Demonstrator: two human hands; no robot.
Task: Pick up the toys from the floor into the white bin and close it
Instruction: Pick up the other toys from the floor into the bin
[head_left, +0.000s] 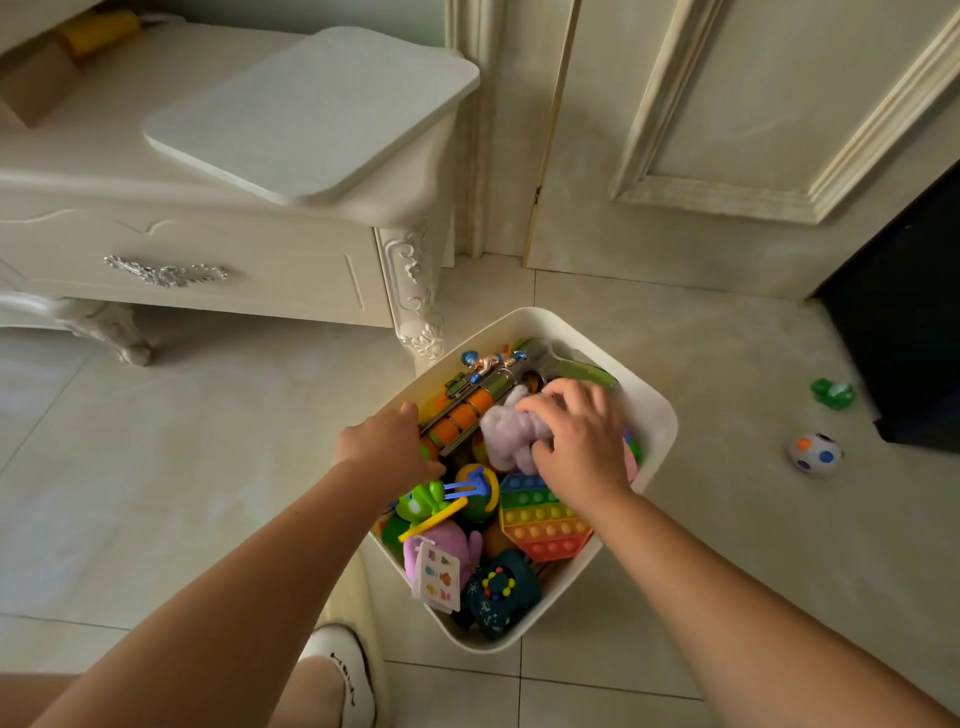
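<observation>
The white bin (660, 415) stands on the tiled floor, packed with toys: a rainbow pop-it (540, 525), an orange toy gun (467, 410), a green frog toy (423, 499) and others. My right hand (576, 441) presses down on a pale purple plush toy (506, 434) inside the bin, fingers curled over it. My left hand (387, 447) rests on the bin's left rim beside the toy gun, fingers curled into the bin. A white ball with coloured dots (814, 453) and a small green toy (832, 393) lie on the floor to the right. The bin's white lid (311, 111) lies on the cabinet.
A cream carved cabinet (208, 260) stands left of the bin, its leg touching the bin's far corner. A closed door (727, 130) is behind. A black object (914, 322) sits at the right edge. My white sock (343, 670) is at the bottom.
</observation>
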